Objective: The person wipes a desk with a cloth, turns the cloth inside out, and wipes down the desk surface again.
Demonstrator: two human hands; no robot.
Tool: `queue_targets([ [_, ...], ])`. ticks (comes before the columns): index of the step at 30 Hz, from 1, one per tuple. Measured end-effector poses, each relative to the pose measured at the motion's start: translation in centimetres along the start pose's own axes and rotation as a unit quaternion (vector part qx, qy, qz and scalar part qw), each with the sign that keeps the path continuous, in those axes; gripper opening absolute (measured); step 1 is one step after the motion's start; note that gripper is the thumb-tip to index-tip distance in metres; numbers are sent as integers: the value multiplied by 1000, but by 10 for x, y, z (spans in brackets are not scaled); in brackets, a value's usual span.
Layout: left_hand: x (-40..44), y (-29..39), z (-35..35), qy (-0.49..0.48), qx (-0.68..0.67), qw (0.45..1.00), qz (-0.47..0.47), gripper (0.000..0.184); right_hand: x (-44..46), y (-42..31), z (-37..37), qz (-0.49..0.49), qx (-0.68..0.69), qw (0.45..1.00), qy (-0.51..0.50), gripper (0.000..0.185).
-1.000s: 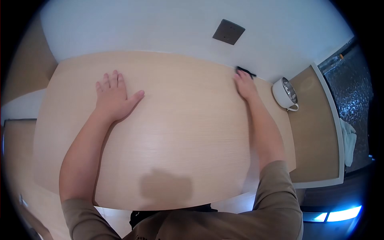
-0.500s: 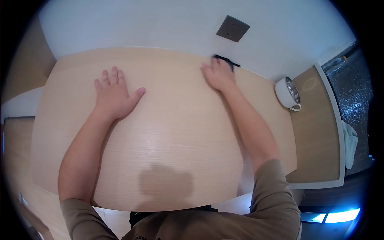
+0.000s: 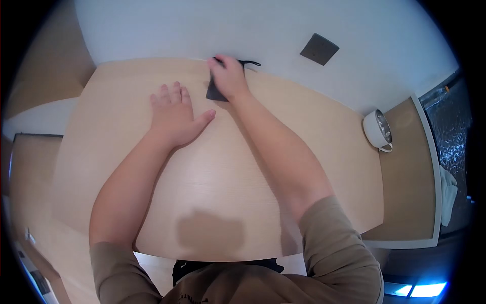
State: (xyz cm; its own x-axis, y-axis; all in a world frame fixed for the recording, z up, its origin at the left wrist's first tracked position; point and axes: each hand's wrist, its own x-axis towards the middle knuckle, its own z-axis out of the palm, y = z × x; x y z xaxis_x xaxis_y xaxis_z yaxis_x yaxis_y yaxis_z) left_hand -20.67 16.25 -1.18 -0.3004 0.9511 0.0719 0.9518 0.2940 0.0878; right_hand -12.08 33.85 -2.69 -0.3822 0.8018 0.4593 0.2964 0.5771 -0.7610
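at upper centre of the frame, the right hand [image 3: 229, 78] covers a dark flat piece [image 3: 216, 95], apparently for control; whether its fingers clamp it cannot be told. left, the left hand [image 3: 173, 120] lies spread, fingers apart, on the tabletop [image 3: 202, 177], likely as a brace.

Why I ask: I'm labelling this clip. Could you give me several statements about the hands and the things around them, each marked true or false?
1. The right hand is on a flat, dark item with a thin black loop. True.
2. The left hand is closed in a fist. False: it lies flat, fingers spread, on the pale wood-grain table.
3. A round white pot with a side handle is near the table's right end. True.
4. The dark square wall plate is left of both hands. False: it is to their right.
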Motion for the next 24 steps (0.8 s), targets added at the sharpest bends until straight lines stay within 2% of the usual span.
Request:
queue_targets([
  [3, 1, -1, -1, 2, -2, 1000, 4, 101, -16, -10, -42, -2, 265, 963, 52, 35],
  [5, 1, -2, -1, 3, -1, 1000, 4, 101, -42, -26, -81, 87, 374, 922, 50, 31],
  [8, 2, -1, 3, 8, -11, 1000, 1, 98, -61, 19, -131, 76, 314, 944, 66, 25],
  [12, -1, 7, -6, 33, -44, 998, 9, 90, -63, 47, -148, 79, 312, 940, 115, 31],
  [13, 0, 10, -7, 49, -50, 997, 38, 87, -61, 43, -146, 76, 308, 940, 125, 33],
  [15, 4, 14, -11, 82, -57, 990, 96, 83, -58, 43, -143, 57, 307, 947, 79, 36],
  [18, 9, 45, -12, 58, -70, 985, 150, 79, -55, 42, -142, 68, 336, 938, 56, 40],
  [21, 37, 88, -13, 59, -67, 990, 110, 79, -57, 46, -146, 92, 353, 929, 62, 44],
  [24, 85, 110, 6, 54, -52, 994, 84, 87, -56, 44, -148, 95, 351, 930, 53, 47],
])
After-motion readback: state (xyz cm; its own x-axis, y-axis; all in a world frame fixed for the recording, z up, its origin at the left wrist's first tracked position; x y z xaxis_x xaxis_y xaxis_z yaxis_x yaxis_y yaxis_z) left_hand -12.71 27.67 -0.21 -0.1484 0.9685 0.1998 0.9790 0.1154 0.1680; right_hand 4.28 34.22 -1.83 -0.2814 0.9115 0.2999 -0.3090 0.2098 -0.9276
